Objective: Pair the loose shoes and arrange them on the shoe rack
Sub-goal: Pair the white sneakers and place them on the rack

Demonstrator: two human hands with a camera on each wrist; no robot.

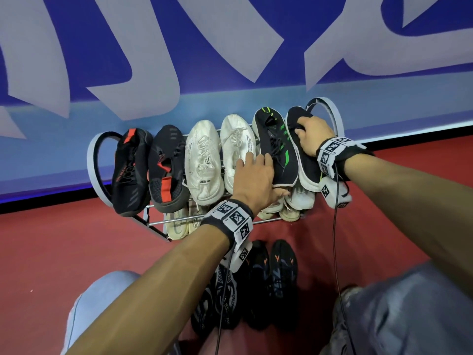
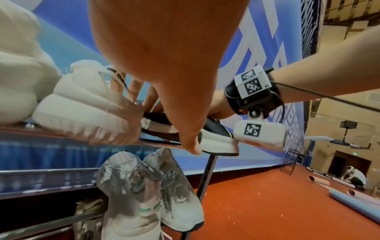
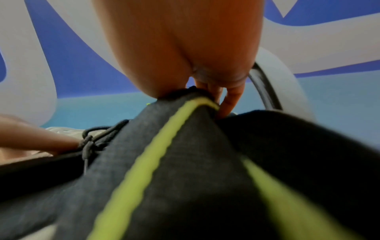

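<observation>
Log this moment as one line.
left grip: presses black-green shoe | right grip: holds black shoe by collar | rack top: six shoes | floor: dark shoes remain

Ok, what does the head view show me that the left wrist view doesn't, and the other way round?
Only the head view: the black-and-red shoes at the shoe rack's left end, and the dark shoes on the floor in front of it. Only the left wrist view: rolled tubes lying on the floor off to the right. Both: the left hand resting on the inner black-and-green shoe, the right hand gripping the outer black-and-green shoe at the rack's end, the white sneakers beside them, and pale shoes on the lower tier.
</observation>
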